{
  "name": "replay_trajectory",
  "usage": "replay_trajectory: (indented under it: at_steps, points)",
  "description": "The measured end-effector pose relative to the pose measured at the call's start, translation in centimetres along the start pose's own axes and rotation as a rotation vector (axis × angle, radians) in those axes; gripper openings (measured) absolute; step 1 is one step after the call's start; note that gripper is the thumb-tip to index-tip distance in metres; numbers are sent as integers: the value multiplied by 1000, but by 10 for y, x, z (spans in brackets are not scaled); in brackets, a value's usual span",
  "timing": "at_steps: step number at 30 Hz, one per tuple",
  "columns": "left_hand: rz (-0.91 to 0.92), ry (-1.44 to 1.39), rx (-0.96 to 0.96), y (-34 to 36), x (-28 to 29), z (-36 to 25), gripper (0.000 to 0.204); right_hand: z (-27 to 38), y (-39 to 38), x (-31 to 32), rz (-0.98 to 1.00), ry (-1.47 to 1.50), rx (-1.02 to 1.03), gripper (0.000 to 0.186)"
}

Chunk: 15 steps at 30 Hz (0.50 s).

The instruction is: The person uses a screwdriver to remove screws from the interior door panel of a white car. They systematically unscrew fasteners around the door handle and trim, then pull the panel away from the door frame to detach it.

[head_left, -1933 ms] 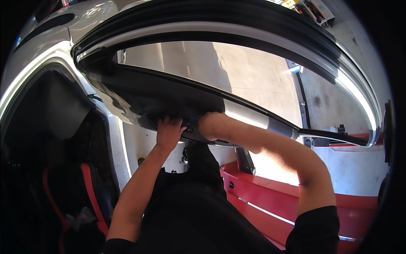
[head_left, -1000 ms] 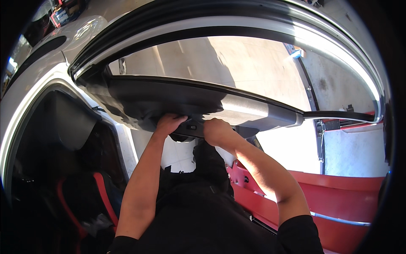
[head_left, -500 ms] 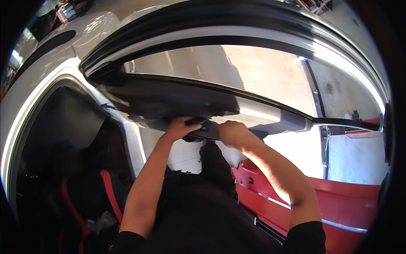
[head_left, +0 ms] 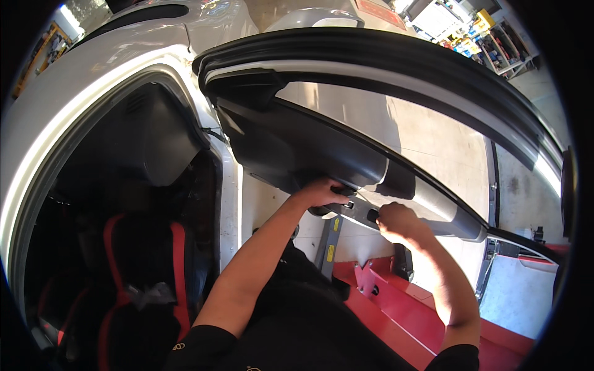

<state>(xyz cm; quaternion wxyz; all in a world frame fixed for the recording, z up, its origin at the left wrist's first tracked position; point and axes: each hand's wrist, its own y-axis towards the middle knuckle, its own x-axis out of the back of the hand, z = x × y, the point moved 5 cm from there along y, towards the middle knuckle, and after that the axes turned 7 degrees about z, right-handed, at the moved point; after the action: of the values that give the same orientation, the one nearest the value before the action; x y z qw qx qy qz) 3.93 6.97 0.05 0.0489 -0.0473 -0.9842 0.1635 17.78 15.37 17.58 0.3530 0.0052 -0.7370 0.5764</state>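
An open car door (head_left: 291, 142) with a dark inner panel stretches across the middle. Along its armrest runs a narrow switch panel (head_left: 360, 214) with a small switch and a dark opening. My left hand (head_left: 322, 193) grips the panel's front end, thumb on top and fingers curled out of sight around the edge. Closed like a fist, my right hand (head_left: 398, 221) is at the rear end of the same panel, beside the dark opening. Whatever it holds, if anything, is hidden by the fingers.
To the left is the white car's door opening (head_left: 228, 179), with a black and red seat (head_left: 145, 266) inside. A red metal beam (head_left: 396, 309) lies low on the right, near a grey lift arm (head_left: 329, 247). Shelving (head_left: 501, 49) stands far right.
The view has swung, so the door and both hands appear farther right and a little lower. My left hand stays on the switch panel; a dark opening now shows beside my right fist.
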Motion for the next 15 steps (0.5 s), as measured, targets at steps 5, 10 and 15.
replay_trajectory:
  at_steps: [5,10,15]
  points:
    - [-154,78,35,-16,0,-11,67,-12,-3,-17,-158,-37,90,20]
    - [-204,177,-130,-20,1,-1,54,-17,-1,-28,-271,46,30,25]
    - [-368,318,-359,-27,-7,-17,41,-9,-12,-26,-403,64,-58,17]
